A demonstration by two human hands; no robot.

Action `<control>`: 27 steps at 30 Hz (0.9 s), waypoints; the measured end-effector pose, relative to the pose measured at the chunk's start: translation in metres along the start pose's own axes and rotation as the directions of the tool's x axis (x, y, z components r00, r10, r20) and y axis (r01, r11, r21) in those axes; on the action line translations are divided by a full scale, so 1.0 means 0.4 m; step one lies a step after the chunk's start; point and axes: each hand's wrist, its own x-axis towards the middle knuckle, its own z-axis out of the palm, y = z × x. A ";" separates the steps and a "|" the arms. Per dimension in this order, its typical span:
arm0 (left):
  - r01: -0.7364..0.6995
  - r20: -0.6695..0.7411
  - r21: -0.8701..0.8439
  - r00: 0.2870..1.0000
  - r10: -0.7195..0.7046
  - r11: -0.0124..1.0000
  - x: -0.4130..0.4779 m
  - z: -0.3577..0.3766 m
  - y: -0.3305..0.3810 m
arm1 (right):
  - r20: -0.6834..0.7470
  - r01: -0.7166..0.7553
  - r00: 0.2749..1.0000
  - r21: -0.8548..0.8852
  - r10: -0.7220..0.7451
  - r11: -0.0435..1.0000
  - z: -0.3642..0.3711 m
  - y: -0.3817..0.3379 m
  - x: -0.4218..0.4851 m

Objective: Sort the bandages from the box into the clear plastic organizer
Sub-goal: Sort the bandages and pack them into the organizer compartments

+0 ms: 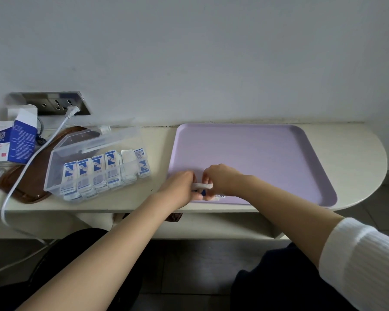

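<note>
The lavender tray [267,153] fills the right of the counter. The clear plastic organizer [54,158] sits just left of it with its lid thrown back, a row of packets [97,171] already standing in its compartments. The opened box [11,142] is farther left. At the tray's near-left edge, the left hand [177,187] and right hand [220,178] each pinch one end of a stack of bandages [202,186], fingers curled on it. The stack's long axis runs left to right between them. The organizer lies to their left, so the left hand is nearer and probably carries the stack over.
</note>
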 end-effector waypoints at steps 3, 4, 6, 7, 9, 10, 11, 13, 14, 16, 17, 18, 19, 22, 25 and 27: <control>-0.027 0.046 0.098 0.999 0.022 0.995 0.003 -0.007 0.006 | -0.052 0.054 0.997 -0.047 -0.056 0.997 0.004 0.004 -0.007; -0.048 0.039 0.130 0.998 0.043 0.990 0.001 -0.010 0.007 | -0.073 0.055 0.996 -0.020 -0.056 0.998 0.005 0.006 -0.010; -0.092 -0.051 0.164 0.994 0.101 0.982 -0.003 -0.014 0.011 | -0.158 0.049 0.987 0.057 -0.039 0.997 0.005 0.010 -0.016; -0.106 -0.131 0.146 0.983 0.126 0.983 -0.004 -0.015 0.010 | -0.221 0.049 0.975 0.086 -0.029 0.995 0.002 0.013 -0.017; -0.129 -0.306 0.056 0.942 0.140 0.990 -0.004 -0.014 0.009 | -0.359 0.062 0.933 0.118 -0.015 0.991 -0.003 0.024 -0.015; -0.134 -0.362 0.029 0.922 0.135 0.991 -0.003 -0.012 0.009 | -0.413 0.070 0.911 0.122 -0.013 0.990 -0.002 0.032 -0.012; -0.130 -0.373 0.026 0.919 0.130 0.991 -0.001 -0.008 0.007 | -0.439 0.069 0.898 0.123 -0.008 0.990 0.002 0.041 -0.008; -0.114 -0.293 0.040 0.949 0.121 0.993 0.000 0.009 0.002 | -0.410 0.043 0.912 0.139 0.018 0.989 0.019 0.058 -0.002; -0.105 -0.237 0.037 0.965 0.111 0.994 -0.002 0.019 -0.001 | -0.375 0.025 0.926 0.165 0.039 0.986 0.030 0.063 -0.001; -0.085 -0.190 0.032 0.978 0.090 0.996 -0.005 0.033 -0.006 | -0.329 0.007 0.941 0.242 0.076 0.970 0.051 0.064 0.001; -0.072 -0.189 0.028 0.979 0.076 0.997 -0.005 0.036 -0.007 | -0.329 0.015 0.941 0.287 0.084 0.958 0.059 0.061 0.002; -0.058 -0.183 0.021 0.981 0.061 0.998 -0.004 0.037 -0.005 | -0.336 0.031 0.938 0.326 0.086 0.945 0.066 0.057 0.003; -0.047 -0.169 0.014 0.984 0.049 0.999 -0.002 0.039 -0.003 | -0.340 0.047 0.937 0.355 0.082 0.934 0.073 0.051 0.004; -0.055 -0.147 0.031 0.987 0.059 0.998 -0.002 0.042 0.010 | -0.335 0.084 0.941 0.383 0.054 0.920 0.088 0.035 0.004; -0.058 -0.199 0.120 0.977 0.082 0.991 -0.001 0.047 0.027 | -0.372 0.100 0.927 0.339 0.036 0.935 0.089 0.035 0.010; -0.039 -0.258 0.218 0.961 0.097 0.975 -0.002 0.051 0.031 | -0.392 0.096 0.920 0.274 0.020 0.957 0.086 0.042 0.012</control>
